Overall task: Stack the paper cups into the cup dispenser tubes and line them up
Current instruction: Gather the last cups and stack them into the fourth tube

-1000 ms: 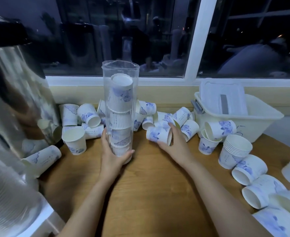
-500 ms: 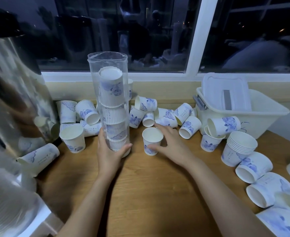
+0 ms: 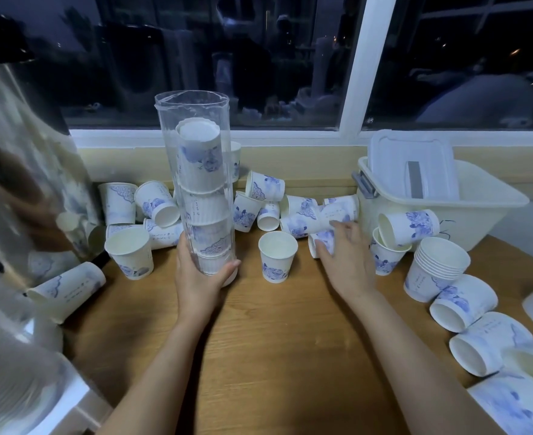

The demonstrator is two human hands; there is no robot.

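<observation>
A clear plastic dispenser tube [image 3: 193, 133] stands upright on the wooden table [image 3: 274, 340], with several white-and-blue paper cups stacked upside down inside it. My left hand [image 3: 197, 277] grips the tube's base. Just right of the tube, one paper cup [image 3: 277, 257] stands upright by itself. My right hand [image 3: 345, 259] reaches past it, its fingers closing on a cup lying on its side [image 3: 321, 241] at the front of the loose pile [image 3: 303, 215] by the wall.
A white plastic bin [image 3: 485, 211] with a lid inside stands at the back right. A nested stack of cups [image 3: 433, 268] and several tipped cups lie along the right edge. More cups [image 3: 130, 246] lie left of the tube. A large shiny metal urn [image 3: 17, 215] fills the left side.
My right hand stood one cup upright on the table, let it go, and moved right to a lying cup. My left hand has kept hold of the tube.
</observation>
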